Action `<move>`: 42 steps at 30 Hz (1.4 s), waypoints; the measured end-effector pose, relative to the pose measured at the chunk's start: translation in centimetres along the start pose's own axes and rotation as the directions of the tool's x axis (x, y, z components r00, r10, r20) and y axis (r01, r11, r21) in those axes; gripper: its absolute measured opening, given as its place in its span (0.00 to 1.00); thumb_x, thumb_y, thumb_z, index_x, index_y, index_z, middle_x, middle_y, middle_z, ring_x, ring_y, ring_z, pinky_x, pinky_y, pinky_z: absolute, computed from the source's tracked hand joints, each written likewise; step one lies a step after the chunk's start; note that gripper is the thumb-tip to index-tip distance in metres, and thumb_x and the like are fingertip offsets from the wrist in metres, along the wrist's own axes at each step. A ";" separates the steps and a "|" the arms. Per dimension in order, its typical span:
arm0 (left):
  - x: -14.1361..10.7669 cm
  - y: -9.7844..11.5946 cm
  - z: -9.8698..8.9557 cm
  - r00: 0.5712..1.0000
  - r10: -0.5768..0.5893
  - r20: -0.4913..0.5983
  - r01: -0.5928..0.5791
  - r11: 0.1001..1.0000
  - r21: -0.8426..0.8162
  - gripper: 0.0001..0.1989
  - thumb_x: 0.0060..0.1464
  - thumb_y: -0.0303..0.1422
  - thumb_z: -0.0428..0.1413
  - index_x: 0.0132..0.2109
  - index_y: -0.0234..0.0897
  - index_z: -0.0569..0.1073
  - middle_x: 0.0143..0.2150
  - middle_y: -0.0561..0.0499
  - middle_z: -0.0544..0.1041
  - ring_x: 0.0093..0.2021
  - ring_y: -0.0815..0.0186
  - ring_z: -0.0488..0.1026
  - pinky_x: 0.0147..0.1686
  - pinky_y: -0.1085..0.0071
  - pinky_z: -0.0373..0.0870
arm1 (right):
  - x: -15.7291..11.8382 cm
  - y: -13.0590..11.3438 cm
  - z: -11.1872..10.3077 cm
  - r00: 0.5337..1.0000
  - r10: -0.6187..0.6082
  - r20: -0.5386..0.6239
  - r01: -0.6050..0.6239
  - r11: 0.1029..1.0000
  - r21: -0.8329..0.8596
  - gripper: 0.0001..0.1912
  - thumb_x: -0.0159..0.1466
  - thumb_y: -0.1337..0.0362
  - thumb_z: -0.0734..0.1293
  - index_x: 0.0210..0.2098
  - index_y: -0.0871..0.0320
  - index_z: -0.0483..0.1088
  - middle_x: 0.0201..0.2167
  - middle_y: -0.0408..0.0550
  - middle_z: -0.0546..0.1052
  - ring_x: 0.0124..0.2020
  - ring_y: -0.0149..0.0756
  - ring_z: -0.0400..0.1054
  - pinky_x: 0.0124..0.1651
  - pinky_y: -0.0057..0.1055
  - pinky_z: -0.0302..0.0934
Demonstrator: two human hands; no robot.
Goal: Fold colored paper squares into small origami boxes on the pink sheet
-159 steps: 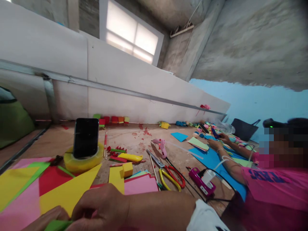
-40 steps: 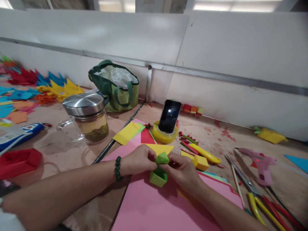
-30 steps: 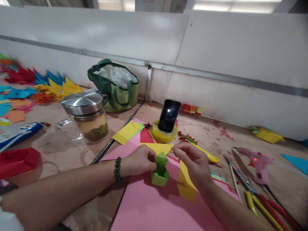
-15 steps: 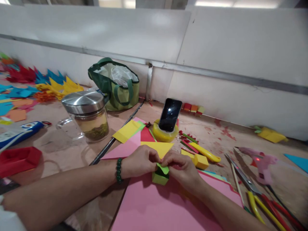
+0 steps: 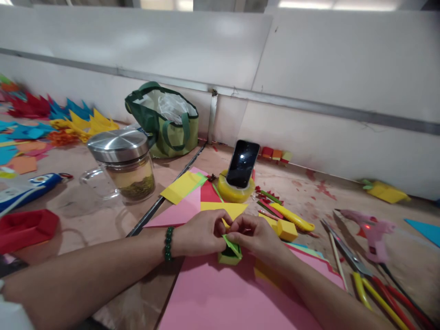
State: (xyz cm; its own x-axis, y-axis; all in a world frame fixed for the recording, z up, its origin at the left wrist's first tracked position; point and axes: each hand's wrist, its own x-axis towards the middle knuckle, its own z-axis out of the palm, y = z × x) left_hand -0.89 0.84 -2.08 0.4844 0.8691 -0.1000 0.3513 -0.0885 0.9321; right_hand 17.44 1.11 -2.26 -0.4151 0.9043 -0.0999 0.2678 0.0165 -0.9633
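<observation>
A small green paper box [image 5: 229,259] with an open top sits over the pink paper sheet [image 5: 220,298]. Its green flap stands up slantwise between my hands. My left hand [image 5: 203,233], with a green bead bracelet at the wrist, pinches the flap's left side with curled fingers. From the right, my right hand [image 5: 256,236] has thumb and forefinger closed on the flap's upper edge. Behind the hands lies a yellow paper piece [image 5: 220,209]. The fingertips partly hide the box's back.
Left are a lidded glass cup [image 5: 129,176] and a red paper piece [image 5: 29,229]. A phone [image 5: 242,164] leans on a yellow tape roll [image 5: 235,193]. Scissors [image 5: 357,263] and a pink glue gun [image 5: 373,231] lie right; a green bag [image 5: 175,133] stands behind.
The green flap has turned from lying flatter to a steeper slant, showing the box's dark inside. My right hand's fingers have shifted slightly left and up.
</observation>
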 end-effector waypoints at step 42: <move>-2.1 0.0 1.7 0.914 0.405 -0.021 -0.376 0.865 0.333 0.39 0.44 0.17 0.52 0.64 0.38 0.56 0.59 0.44 0.66 0.59 0.61 0.64 0.59 0.63 0.63 | -1.9 -1.4 0.2 0.976 -0.187 -0.108 0.112 0.867 -0.486 0.08 0.54 0.73 0.62 0.30 0.58 0.72 0.24 0.42 0.75 0.25 0.31 0.65 0.27 0.25 0.56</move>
State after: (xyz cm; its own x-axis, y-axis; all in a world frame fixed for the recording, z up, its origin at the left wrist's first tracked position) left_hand -0.56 -1.79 -2.40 0.5684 0.7688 0.2932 0.3885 -0.5649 0.7280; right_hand 17.73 -0.67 -0.80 -0.3613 0.9260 0.1095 0.6079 0.3229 -0.7254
